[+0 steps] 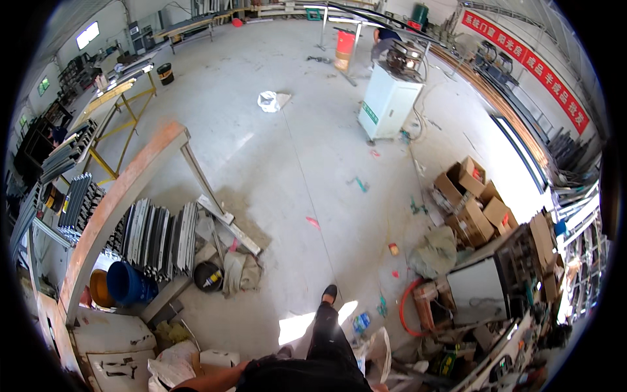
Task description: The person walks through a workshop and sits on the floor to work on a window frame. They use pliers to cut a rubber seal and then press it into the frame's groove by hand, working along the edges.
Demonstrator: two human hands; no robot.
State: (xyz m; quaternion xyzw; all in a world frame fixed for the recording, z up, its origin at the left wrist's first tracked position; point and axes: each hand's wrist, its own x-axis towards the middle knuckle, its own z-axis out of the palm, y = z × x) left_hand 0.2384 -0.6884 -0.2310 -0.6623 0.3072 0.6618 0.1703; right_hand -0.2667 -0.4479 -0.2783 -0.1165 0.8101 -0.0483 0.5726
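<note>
While my left forearm [215, 377] slants along the lower edge of the view, my left hand and right hand both lie outside what shows, so I cannot tell whether my fingers are spread, pressed together or pinching anything. Nearest my left side is a white plastic bag [175, 360], in the near left corner of the floor [300, 196], just beside the right edge of a scuffed white chest [121, 372]. A pale crumpled sack [377, 353] stands to the right of my trousered leg [326, 333], by the floor's near edge.

I judge both bags were put against the clutter so that the middle of the floor stays walkable. The metal profiles [157, 235] stand on end in a row, packed side by side, probably to save space and keep each one easy to pull out. The cardboard boxes [471, 222] huddle toward the floor's right edge, flaps up, likely for reaching in from above.

The sack's long axis runs roughly away from me, its upper end pointing ahead; the plastic bag is too slack and too cut off for a clear direction, though it seems to lean up toward the right. My dark shoe [331, 292] points forward, with a blue packet [361, 322] lying on its right.
</note>
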